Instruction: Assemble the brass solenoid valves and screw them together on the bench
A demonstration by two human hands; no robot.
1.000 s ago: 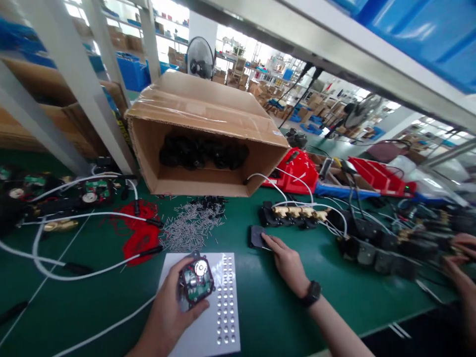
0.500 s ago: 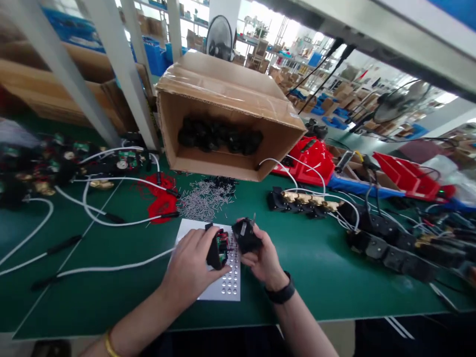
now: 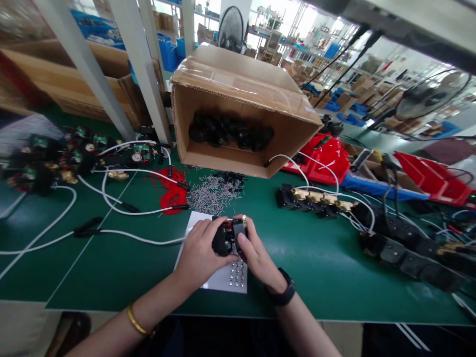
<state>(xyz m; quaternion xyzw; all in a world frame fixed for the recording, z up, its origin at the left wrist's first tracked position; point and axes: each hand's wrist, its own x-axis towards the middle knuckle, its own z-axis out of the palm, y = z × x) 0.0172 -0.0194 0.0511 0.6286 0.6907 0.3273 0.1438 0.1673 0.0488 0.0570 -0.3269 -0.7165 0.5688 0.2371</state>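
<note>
Between my hands are two black plastic parts held against each other above a white sheet (image 3: 217, 283). My left hand (image 3: 203, 248) is closed round a black housing (image 3: 222, 243) with red wires and circuitry inside. A white cable (image 3: 148, 239) runs leftward from beneath that hand. My right hand (image 3: 260, 255) grips a black housing cover (image 3: 239, 233), thumb on its face; a small brass-coloured fitting (image 3: 244, 219) shows at its top. Rows of small shiny round pieces (image 3: 237, 274) lie on the sheet under my hands. Whether the two parts are fully joined is hidden by my fingers.
Behind the sheet lie a heap of small metal pins (image 3: 210, 196) and red wires (image 3: 174, 193). A cardboard box (image 3: 245, 84) with black parts stands behind them. Wired circuit assemblies (image 3: 78, 153) are at left, black units with brass fittings (image 3: 316, 198) and red bins (image 3: 325, 161) at right.
The cover in my right hand has turned and come leftward against the housing, closing the gap between them. My left hand still holds the housing. The whole view has shifted slightly.
</note>
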